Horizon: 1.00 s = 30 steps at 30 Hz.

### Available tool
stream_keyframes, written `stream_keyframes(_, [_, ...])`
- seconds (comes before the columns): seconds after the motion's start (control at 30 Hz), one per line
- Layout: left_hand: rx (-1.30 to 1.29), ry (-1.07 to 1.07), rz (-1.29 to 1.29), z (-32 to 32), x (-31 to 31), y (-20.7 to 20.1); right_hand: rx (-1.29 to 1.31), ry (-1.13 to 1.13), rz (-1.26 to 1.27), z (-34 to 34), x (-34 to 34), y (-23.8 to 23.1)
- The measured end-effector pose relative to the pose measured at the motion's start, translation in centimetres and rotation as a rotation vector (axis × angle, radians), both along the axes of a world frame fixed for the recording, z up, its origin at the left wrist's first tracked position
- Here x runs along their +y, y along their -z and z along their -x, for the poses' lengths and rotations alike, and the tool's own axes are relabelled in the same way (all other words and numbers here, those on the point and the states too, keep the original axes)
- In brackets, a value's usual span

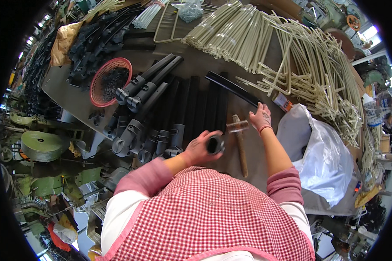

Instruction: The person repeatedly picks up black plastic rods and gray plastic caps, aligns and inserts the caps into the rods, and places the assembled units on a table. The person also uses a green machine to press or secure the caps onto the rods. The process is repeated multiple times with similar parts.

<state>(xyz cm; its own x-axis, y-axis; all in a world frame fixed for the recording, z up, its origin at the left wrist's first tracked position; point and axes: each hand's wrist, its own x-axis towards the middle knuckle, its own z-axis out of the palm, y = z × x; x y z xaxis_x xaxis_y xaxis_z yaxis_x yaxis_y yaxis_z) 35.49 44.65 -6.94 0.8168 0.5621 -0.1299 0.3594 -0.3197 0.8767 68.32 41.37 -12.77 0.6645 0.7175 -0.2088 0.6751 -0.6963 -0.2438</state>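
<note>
My left hand is wrapped round a dark grey tubular plastic fitting, its round open end facing up toward me. Farther right and forward, my right hand grips the near end of a long black tube, which slants away to the left over the tabletop. Between the two hands lies a hammer with a wooden handle and a metal head. The fitting and the tube are apart. Several black tubes rest side by side just beyond my left hand.
Finished-looking grey tubes with joints are piled at left, near a pink basket of small black parts. Bent pale metal rods heap across the back and right. A silvery sack and a small can stand at right.
</note>
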Motion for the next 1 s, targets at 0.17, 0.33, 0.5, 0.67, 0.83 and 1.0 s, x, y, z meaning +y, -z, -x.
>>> stream_keyframes(0.17, [0.058,0.314,1.053,9.4,4.2,-3.9,-0.226,-0.182,0.138,-1.7,3.1,2.2])
stream_keyframes(0.33, [0.257,0.251,1.257,6.5,7.9,-3.3,0.099,-0.088,0.169,0.0,3.0,2.1])
stream_keyframes(0.5, [0.601,0.426,0.668,-1.4,4.0,-2.1,0.229,0.103,-0.173,3.1,-1.8,-2.4])
stream_keyframes(0.67, [0.749,0.511,0.628,-0.4,1.5,-2.1,0.260,0.153,-0.607,6.5,-8.0,-8.9])
stream_keyframes(0.83, [-0.216,0.275,1.276,1.0,6.0,-5.9,0.647,0.210,-0.935,11.2,-12.2,-13.6])
stream_keyframes(1.0, [-1.093,0.252,1.246,0.6,9.5,-13.3,0.343,0.025,-0.873,15.8,-12.1,-16.0])
